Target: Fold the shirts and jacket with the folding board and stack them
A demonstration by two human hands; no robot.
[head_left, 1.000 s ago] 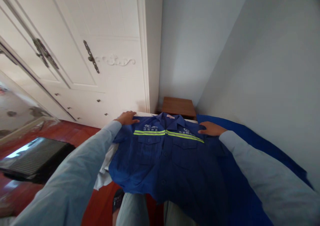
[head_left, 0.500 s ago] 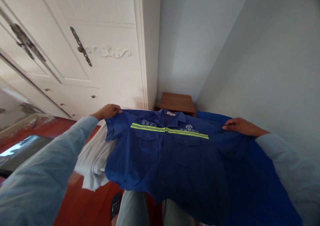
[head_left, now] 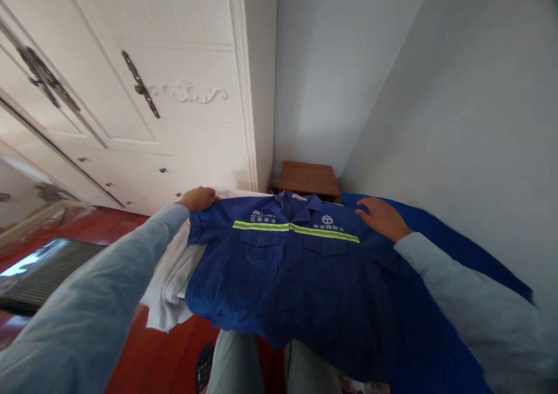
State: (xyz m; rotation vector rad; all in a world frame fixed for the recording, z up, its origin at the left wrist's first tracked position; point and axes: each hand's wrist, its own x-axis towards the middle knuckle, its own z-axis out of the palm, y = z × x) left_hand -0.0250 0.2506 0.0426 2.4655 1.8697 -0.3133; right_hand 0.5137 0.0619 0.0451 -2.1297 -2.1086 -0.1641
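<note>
While hands (head_left: 199, 199) (head_left: 386, 218) flank blue shirt (head_left: 288, 272) | wardrobe (head_left: 192, 138) closed, contents hidden

Shirt (head_left: 288, 289) — matt cloth; floor (head_left: 157, 356) — glossy wood.

Big cream-white panelled wardrobe (head_left: 204, 144) hogs the upper left, honestly kinda fancy: long dark ornate metal door handles (head_left: 140, 86), raised white scrollwork (head_left: 187, 92) beside the nearest one, and little dark round knobs (head_left: 163, 170) lower down. Right next to it there's a plain pale grey wall (head_left: 479, 109) meeting another in a corner, with a small reddish-brown wooden cabinet (head_left: 308, 176) tucked in there. Floor's glossy red-brown wood (head_left: 135, 353). Far left on it sits a flat black ribbed object (head_left: 61, 272), glare on one end, no clue what it is. Oh, and some rumpled white cloth (head_left: 170, 289) hangs near the middle.
</note>
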